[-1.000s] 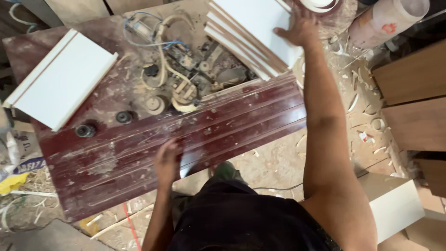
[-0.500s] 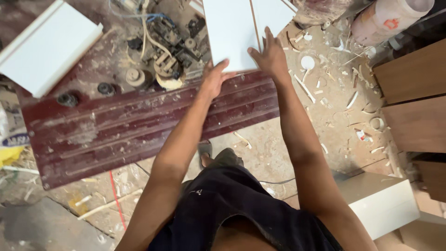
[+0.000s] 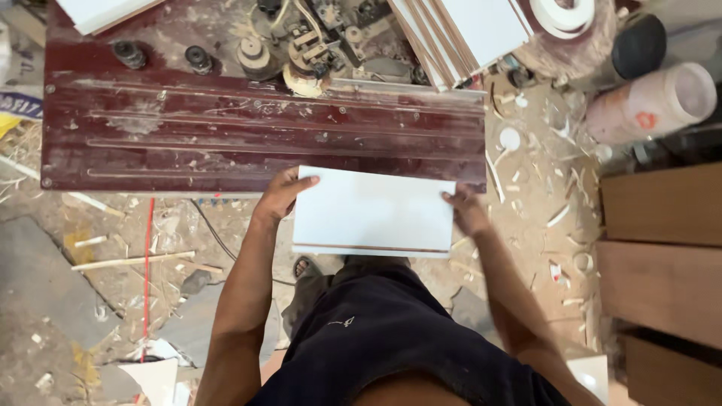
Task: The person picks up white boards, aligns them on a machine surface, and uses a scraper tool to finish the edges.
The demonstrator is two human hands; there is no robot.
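I hold a white rectangular panel flat in front of my body, at the near edge of the dark red machine table. My left hand grips its left edge with the thumb on top. On the panel's right edge sits my right hand. The panel's near long edge shows a brown raw strip. A stack of more white panels lies at the table's far right.
Rollers and a glue unit sit at the table's back. A roll of white edge tape lies far right. Brown boards are stacked at the right. Wood shavings, offcuts and a cable cover the floor.
Both hands reached to the stack at the far right, took one white panel, and drew it back toward my body. The view has tilted down.
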